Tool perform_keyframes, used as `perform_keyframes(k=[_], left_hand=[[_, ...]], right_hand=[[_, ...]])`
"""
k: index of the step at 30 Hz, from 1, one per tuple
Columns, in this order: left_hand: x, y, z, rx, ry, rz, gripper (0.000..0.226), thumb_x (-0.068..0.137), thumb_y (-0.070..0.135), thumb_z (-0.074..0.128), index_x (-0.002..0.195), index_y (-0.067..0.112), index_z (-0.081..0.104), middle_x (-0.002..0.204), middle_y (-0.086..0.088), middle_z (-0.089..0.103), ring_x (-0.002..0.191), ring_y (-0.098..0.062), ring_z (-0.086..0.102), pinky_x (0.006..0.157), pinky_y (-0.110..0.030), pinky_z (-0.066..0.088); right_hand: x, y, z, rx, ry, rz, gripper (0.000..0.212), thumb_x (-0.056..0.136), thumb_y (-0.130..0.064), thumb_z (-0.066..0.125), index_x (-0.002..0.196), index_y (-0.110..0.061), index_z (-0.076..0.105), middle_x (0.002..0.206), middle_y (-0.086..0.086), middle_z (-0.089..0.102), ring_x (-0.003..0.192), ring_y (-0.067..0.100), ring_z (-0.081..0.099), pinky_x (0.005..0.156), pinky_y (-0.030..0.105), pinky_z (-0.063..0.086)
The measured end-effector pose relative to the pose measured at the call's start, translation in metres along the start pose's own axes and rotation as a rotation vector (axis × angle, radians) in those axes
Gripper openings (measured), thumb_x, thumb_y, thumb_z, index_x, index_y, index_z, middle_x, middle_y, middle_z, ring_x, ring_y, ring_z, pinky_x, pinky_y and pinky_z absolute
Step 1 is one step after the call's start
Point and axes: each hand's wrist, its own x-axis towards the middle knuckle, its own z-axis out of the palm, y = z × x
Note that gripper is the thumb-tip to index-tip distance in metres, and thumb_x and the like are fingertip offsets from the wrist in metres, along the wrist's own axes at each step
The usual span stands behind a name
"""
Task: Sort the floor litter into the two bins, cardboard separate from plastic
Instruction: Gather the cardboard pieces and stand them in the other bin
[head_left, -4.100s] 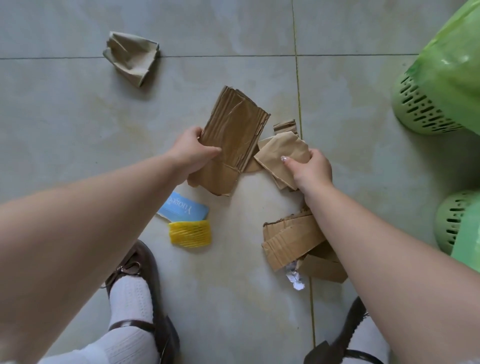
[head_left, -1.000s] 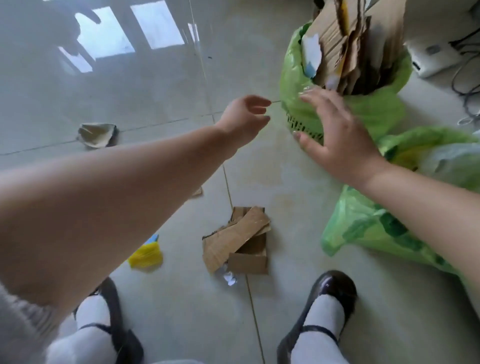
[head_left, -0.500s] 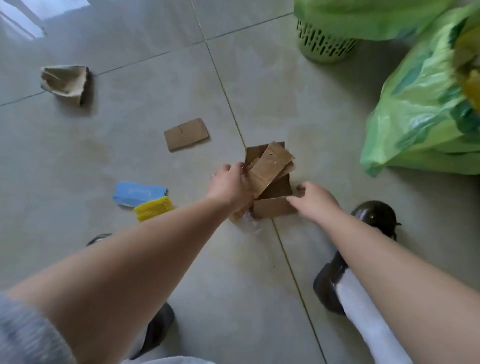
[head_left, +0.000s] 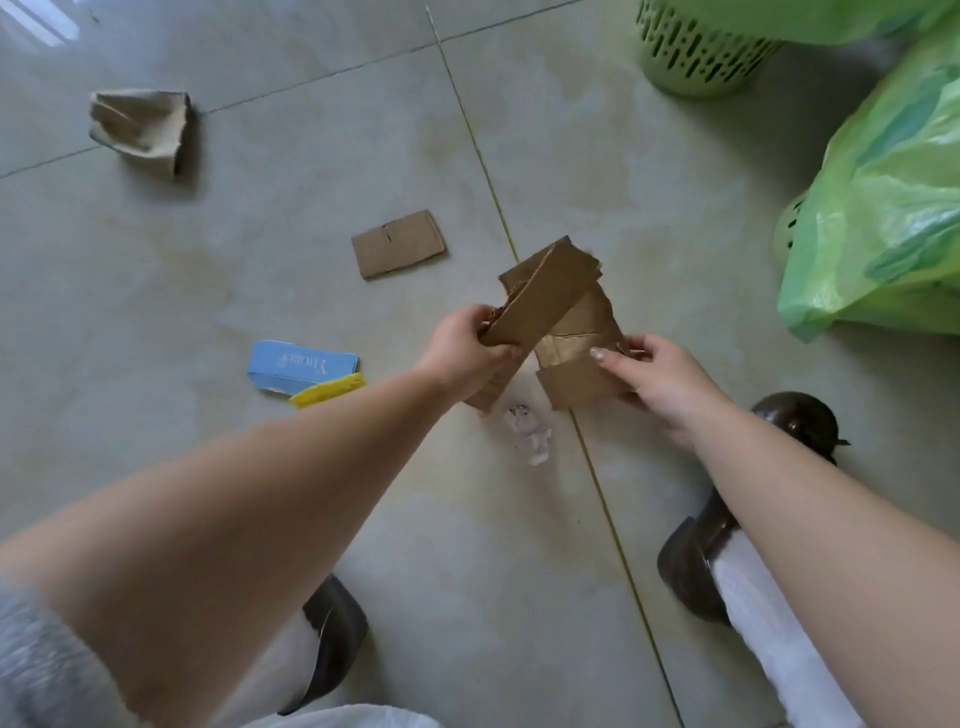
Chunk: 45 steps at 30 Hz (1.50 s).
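My left hand (head_left: 467, 353) grips a long brown cardboard strip (head_left: 540, 301) just above the tiled floor. My right hand (head_left: 654, 379) pinches the edge of a torn cardboard box piece (head_left: 576, 358) lying under that strip. A flat cardboard rectangle (head_left: 399, 244) lies further out on the floor. A crumpled cardboard scrap (head_left: 140, 130) sits at the far left. A blue packet (head_left: 301, 364) and a yellow ribbed piece (head_left: 330, 389) lie side by side to the left of my left forearm. A small white crumpled wrapper (head_left: 530, 434) lies below the held cardboard.
A green perforated bin (head_left: 696, 57) stands at the top right. A second green bin (head_left: 789, 234) is mostly covered by its green plastic liner bag (head_left: 883, 208) at the right edge. My two dark shoes (head_left: 727, 519) stand on the floor near the bottom.
Both hands came back down empty from the cardboard bin and took hold of the cardboard pile. Since half a second ago the strip and box piece have lifted slightly off the floor.
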Motion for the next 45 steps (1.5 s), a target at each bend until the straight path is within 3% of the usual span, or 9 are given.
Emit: perform_keyframes(k=[7,10,13,17,20,27,32,37,45], left_hand=[[0.019,0.000,-0.087,0.100,0.163,0.074,0.027,0.084,0.014,0.061,0.111,0.012,0.060,0.096,-0.007,0.064,0.091,-0.025,0.061,0.072,-0.026,0.044],[0.037,-0.001,-0.117,0.354,0.155,0.069,0.030,0.085,0.015,0.058,0.115,0.014,0.059,0.104,-0.011,0.063,0.098,-0.028,0.059,0.072,-0.024,0.039],[0.055,-0.001,-0.129,0.577,0.113,0.156,0.027,0.082,0.021,0.061,0.107,0.008,0.060,0.112,-0.014,0.058,0.107,-0.031,0.054,0.076,-0.027,0.038],[0.070,-0.013,-0.126,0.721,0.069,0.232,0.042,0.078,0.028,0.064,0.118,0.016,0.057,0.127,-0.011,0.048,0.119,-0.033,0.046,0.097,-0.035,0.041],[0.076,-0.015,-0.124,0.746,0.098,0.227,0.044,0.081,0.030,0.065,0.118,0.011,0.053,0.129,-0.018,0.045,0.119,-0.036,0.043,0.095,-0.039,0.040],[0.061,-0.040,-0.171,0.298,0.311,0.097,0.029,0.082,0.025,0.065,0.098,0.018,0.042,0.104,-0.008,0.044,0.090,-0.020,0.044,0.070,-0.028,0.035],[0.035,-0.080,-0.236,-0.098,0.518,-0.075,0.045,0.077,0.027,0.072,0.115,0.016,0.050,0.110,-0.004,0.059,0.098,-0.020,0.059,0.082,-0.032,0.052],[0.015,-0.114,-0.262,-0.243,0.628,-0.185,0.046,0.082,0.027,0.070,0.122,0.016,0.051,0.105,0.003,0.058,0.093,-0.018,0.061,0.075,-0.027,0.055],[0.019,-0.140,-0.257,-0.266,0.577,-0.223,0.041,0.080,0.025,0.072,0.116,0.015,0.054,0.107,-0.002,0.063,0.095,-0.021,0.064,0.081,-0.033,0.056]], right_hand=[[0.001,-0.034,0.018,0.369,-0.025,0.008,0.016,0.091,-0.012,0.058,0.106,-0.015,0.053,0.097,-0.001,0.063,0.086,0.011,0.061,0.069,0.030,0.054],[0.000,-0.037,0.040,0.364,-0.095,0.017,0.018,0.089,-0.003,0.058,0.094,-0.020,0.054,0.092,-0.003,0.066,0.081,0.011,0.064,0.068,0.032,0.057],[-0.001,-0.033,0.062,0.353,-0.177,0.033,0.026,0.088,0.000,0.056,0.108,-0.017,0.053,0.097,-0.001,0.066,0.085,0.015,0.065,0.070,0.033,0.058],[-0.001,-0.034,0.085,0.344,-0.214,0.057,0.029,0.087,-0.002,0.057,0.113,-0.016,0.053,0.102,0.002,0.065,0.091,0.017,0.063,0.072,0.029,0.058],[-0.002,-0.038,0.096,0.262,-0.199,0.025,0.024,0.085,-0.002,0.058,0.099,-0.022,0.055,0.094,-0.002,0.064,0.087,0.015,0.062,0.066,0.024,0.055],[-0.021,-0.068,0.147,-0.223,-0.387,-0.202,0.025,0.081,-0.009,0.062,0.101,-0.024,0.060,0.096,-0.003,0.068,0.091,0.014,0.063,0.084,0.029,0.050],[-0.024,-0.089,0.217,-0.305,-0.602,-0.302,0.022,0.086,-0.010,0.063,0.108,-0.015,0.066,0.114,0.007,0.067,0.103,0.018,0.062,0.095,0.032,0.046],[-0.015,-0.079,0.269,-0.916,-0.396,-0.479,0.048,0.085,-0.040,0.062,0.122,-0.010,0.058,0.131,0.005,0.045,0.126,0.025,0.040,0.105,0.037,0.037],[-0.024,-0.072,0.285,-1.001,-0.206,-0.465,0.024,0.089,-0.030,0.054,0.107,-0.015,0.060,0.112,0.009,0.060,0.110,0.033,0.051,0.083,0.036,0.041]])
